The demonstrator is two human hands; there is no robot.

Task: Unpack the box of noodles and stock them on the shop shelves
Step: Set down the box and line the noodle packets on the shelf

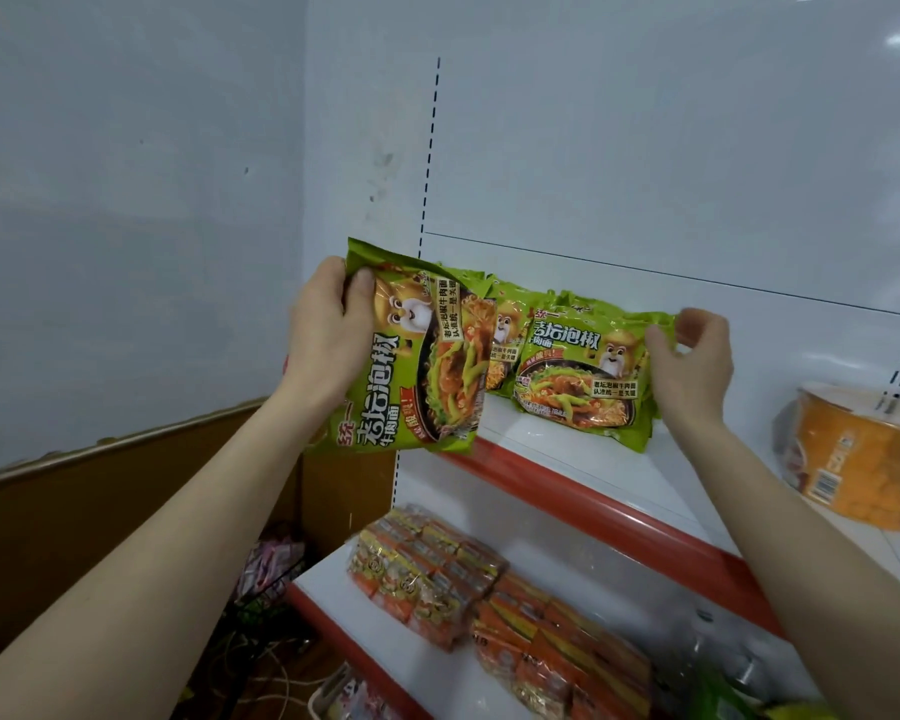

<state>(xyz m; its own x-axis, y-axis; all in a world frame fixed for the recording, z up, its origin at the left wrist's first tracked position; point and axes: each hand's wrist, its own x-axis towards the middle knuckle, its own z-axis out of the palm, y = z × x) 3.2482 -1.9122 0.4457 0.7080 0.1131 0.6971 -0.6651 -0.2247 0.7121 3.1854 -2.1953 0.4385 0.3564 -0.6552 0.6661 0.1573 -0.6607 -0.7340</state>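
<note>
Green packet (pixel 417 366) gripped in left hand (pixel 328 335), right hand (pixel 692 366) pinching the row (pixel 583 376) at the shelf (pixel 567 454)'s left end, so slotting it in looks next.

Two hands are in view, the left hand (pixel 328 335) and the right hand (pixel 692 361).

Three green noodle packets show a printed face:
- one held packet (pixel 417 366) gripped in the left hand
- one front packet (pixel 583 387) pinched at its edge by the right hand
- one middle packet (pixel 505 340) between the hands, half hidden

More green edges stand behind those last two, but their number cannot be told.

One orange tub (pixel 863 459) lies to the right of the right hand.

Below the hands are two clusters of orange multi-packs, a near cluster (pixel 427 574) and a far cluster (pixel 557 652). The single packs inside them cannot be counted.

There are two red-edged shelves, the upper shelf (pixel 593 485) at the hands and the lower shelf (pixel 567 558) beneath.
</note>
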